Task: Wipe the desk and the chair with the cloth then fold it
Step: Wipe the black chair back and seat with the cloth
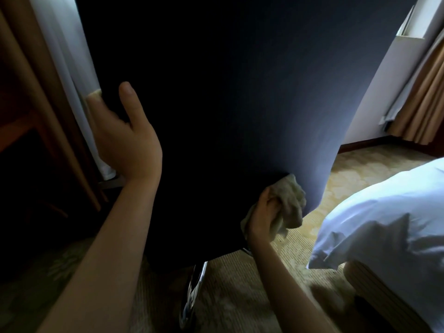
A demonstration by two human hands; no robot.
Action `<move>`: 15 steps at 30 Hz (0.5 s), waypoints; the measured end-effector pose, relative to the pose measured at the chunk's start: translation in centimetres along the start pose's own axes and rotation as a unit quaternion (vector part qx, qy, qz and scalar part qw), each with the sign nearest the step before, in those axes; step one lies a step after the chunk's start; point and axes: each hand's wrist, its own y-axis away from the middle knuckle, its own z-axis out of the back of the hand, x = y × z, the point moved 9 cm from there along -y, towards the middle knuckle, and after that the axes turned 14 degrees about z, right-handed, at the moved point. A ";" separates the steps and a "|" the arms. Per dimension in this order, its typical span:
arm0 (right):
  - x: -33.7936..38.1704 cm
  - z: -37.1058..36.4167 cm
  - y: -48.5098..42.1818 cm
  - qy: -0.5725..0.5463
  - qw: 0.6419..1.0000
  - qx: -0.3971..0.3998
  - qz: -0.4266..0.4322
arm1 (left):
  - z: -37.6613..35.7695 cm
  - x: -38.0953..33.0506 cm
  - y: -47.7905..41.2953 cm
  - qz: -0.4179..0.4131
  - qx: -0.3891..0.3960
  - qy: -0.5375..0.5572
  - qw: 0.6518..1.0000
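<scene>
Chair: the dark blue back of the chair [240,92] fills the middle of the view. It stands upright, with its long axis running up and down, and it gets narrower toward the bottom.
Left hand: the left hand [125,140] grips the left edge of the chair back. The thumb lies flat on the rear surface and the fingers go round the edge, out of sight.
Right hand: the right hand [262,217] is closed round the cloth, low at the bottom right corner of the back.
Cloth: the cloth [290,203] is bunched up, pale beige, and pressed against the lower rim of the chair, with loose ends hanging below the fingers.
Key relation: the surface not yet under the cloth lies above and to the left of the right hand, along the tall axis of the back. The left hand is nearer to the upper part but holds no cloth.
Judgement: the next stroke probably goes upward or across, while the left hand holds the chair firm.
Below: a chrome leg [194,292] stands on the carpet [240,296].
Right side: a bed [384,224] with white bedding is near the cloth, but apart from it.
Left side: wooden furniture [28,116]; I cannot tell if it is the desk.
</scene>
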 end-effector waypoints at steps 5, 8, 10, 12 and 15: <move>11.2 -1.1 -3.3 0.020 0.981 0.033 0.192 | 0.3 -0.3 -0.3 -0.013 -0.009 -0.009 1.000; 15.6 -2.7 -1.7 0.031 0.949 0.081 0.302 | 0.1 0.1 -0.8 -0.002 0.008 -0.004 1.000; 16.3 -4.7 2.1 0.085 0.918 0.126 0.365 | 0.2 0.5 -0.8 0.004 0.016 -0.006 1.000; 14.1 -7.1 6.7 0.193 0.846 0.202 0.454 | 0.3 0.6 -0.4 0.001 0.027 -0.004 1.000; 8.4 -9.5 14.1 0.274 0.668 0.288 0.630 | 0.8 2.5 0.4 0.026 0.052 -0.018 0.998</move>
